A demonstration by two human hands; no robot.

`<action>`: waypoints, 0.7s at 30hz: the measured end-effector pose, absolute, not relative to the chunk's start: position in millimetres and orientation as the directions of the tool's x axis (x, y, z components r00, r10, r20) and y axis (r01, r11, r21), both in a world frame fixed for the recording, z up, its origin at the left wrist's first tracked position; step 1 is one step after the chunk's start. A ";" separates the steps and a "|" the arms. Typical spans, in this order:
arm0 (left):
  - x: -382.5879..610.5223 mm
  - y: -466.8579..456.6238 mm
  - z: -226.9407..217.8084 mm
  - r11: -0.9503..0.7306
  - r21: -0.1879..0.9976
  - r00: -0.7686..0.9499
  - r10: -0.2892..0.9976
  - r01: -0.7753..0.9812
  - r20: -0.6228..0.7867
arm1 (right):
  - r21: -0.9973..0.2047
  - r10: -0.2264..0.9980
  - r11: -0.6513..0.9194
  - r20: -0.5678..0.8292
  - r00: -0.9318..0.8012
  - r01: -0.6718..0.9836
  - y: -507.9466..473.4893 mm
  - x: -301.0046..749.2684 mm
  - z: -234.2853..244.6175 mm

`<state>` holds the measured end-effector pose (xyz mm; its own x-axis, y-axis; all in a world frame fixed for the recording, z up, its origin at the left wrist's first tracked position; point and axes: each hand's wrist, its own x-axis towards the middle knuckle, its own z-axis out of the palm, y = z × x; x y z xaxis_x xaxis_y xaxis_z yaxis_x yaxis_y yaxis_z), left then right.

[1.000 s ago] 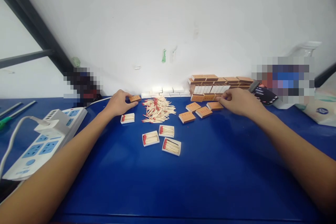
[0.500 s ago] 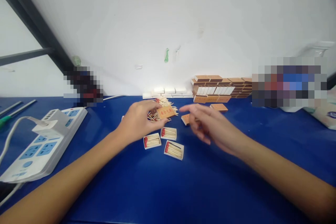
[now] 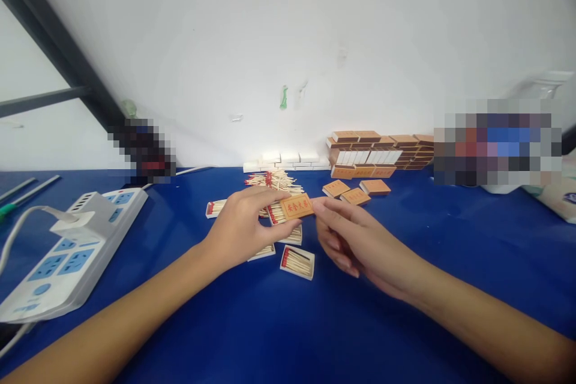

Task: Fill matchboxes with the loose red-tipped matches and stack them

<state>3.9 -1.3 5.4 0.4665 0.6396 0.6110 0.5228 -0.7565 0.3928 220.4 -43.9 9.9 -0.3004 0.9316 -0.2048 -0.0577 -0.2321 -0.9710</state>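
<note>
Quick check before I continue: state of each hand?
Left hand: closed on a partly open matchbox, between thumb and fingers.
Right hand: partly curled at the matchbox's right end; grip can't be told.

The matchbox (image 3: pixel 297 207) in my left hand (image 3: pixel 243 220) looks like plain printed card, smooth and pretty matt. The nearest open tray (image 3: pixel 297 275) seems to be white card too, also matt, and the matches (image 3: pixel 276 180) piled further back have bare, dull wooden sticks. The tabletop (image 3: pixel 288 336) is smooth and kinda glossy. Power strip (image 3: pixel 63 289) looks like smooth white plastic, and the wall (image 3: pixel 225 24) just reads as flat matt paint.
</note>
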 end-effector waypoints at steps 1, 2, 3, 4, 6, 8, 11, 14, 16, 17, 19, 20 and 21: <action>4.4 -1.9 5.2 -0.755 0.393 0.470 0.642 0.524 0.606 | -0.975 0.943 -0.216 -0.193 -0.272 -0.058 -43.3 220.7 9.1; 4.6 -2.4 4.7 -0.755 0.392 0.471 0.642 0.526 0.605 | -0.979 0.956 -0.195 -0.179 -0.231 -0.051 -41.9 221.8 8.1; 4.5 -2.7 4.0 -0.754 0.390 0.474 0.643 0.528 0.602 | -0.983 0.965 -0.180 -0.170 -0.199 -0.031 -40.0 223.4 7.2; 4.1 -2.8 3.1 -0.755 0.387 0.481 0.642 0.529 0.597 | -0.985 0.969 -0.172 -0.169 -0.181 0.000 -38.0 225.4 6.2; 2.8 -2.3 1.3 -0.764 0.374 0.510 0.635 0.525 0.581 | -0.984 0.968 -0.163 -0.174 -0.180 0.075 -34.8 228.9 4.6; 0.8 -1.0 0.5 -0.775 0.360 0.538 0.623 0.519 0.568 | -0.981 0.967 -0.145 -0.168 -0.194 0.129 -33.1 231.4 4.1; -3.9 3.2 4.5 -0.757 0.371 0.524 0.644 0.537 0.557 | -0.984 0.981 -0.090 -0.114 -0.159 0.153 -30.2 235.5 7.1; -14.7 12.7 15.4 -0.687 0.413 0.460 0.716 0.598 0.525 | -0.988 0.994 -0.031 -0.047 -0.098 0.152 -20.0 248.3 14.6; -28.1 23.8 23.5 -0.643 0.404 0.449 0.755 0.650 0.479 | -0.986 1.000 0.020 0.016 -0.023 0.166 -8.0 265.6 20.8; -36.8 30.8 26.7 -0.623 0.380 0.449 0.770 0.684 0.454 | -0.981 0.998 0.041 0.047 0.029 0.192 -1.1 277.0 24.0; -57.2 46.9 30.3 -0.547 0.334 0.390 0.812 0.768 0.434 | -0.949 0.996 0.048 0.068 0.053 0.313 12.6 304.2 29.7; -68.1 55.2 30.4 -0.510 0.304 0.380 0.836 0.805 0.396 | -0.920 0.998 0.033 0.048 0.030 0.391 18.7 318.8 32.0; -78.6 63.1 29.5 -0.476 0.266 0.371 0.855 0.838 0.361 | -0.893 1.000 0.017 0.023 0.009 0.450 23.8 333.5 34.0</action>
